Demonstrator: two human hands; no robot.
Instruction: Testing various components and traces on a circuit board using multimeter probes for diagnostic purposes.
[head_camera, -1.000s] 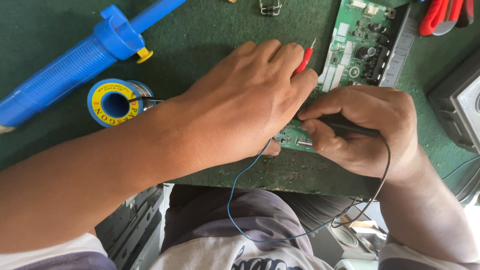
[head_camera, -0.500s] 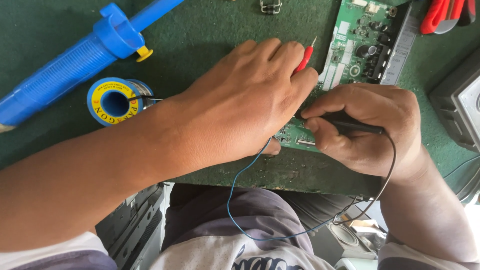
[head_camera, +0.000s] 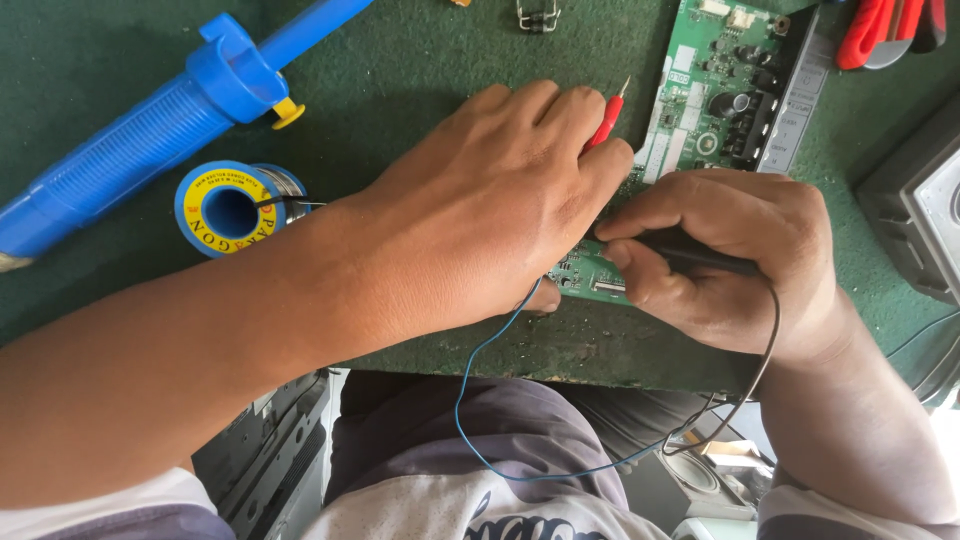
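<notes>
Blue plastic fills my far left: a desoldering pump (head_camera: 150, 130) lying diagonally on the green mat (head_camera: 400, 90), and just below it a solder spool (head_camera: 228, 208) with a blue and yellow rim. Moving right, my left hand (head_camera: 490, 210) lies palm down over the near end of the green circuit board (head_camera: 715, 90), fingers together and curled. A red probe (head_camera: 603, 122) shows between its fingers, metal tip pointing up and away. I cannot tell exactly how the fingers grip it. A thin blue wire (head_camera: 480, 360) runs from under this hand down across my lap. Next, my right hand (head_camera: 730, 260) pinches a black probe (head_camera: 690, 255) between thumb and forefinger, tip pressed to the board's near edge; its dark lead loops downward. At the upper right, red-handled pliers (head_camera: 880, 30) rest on the mat.
</notes>
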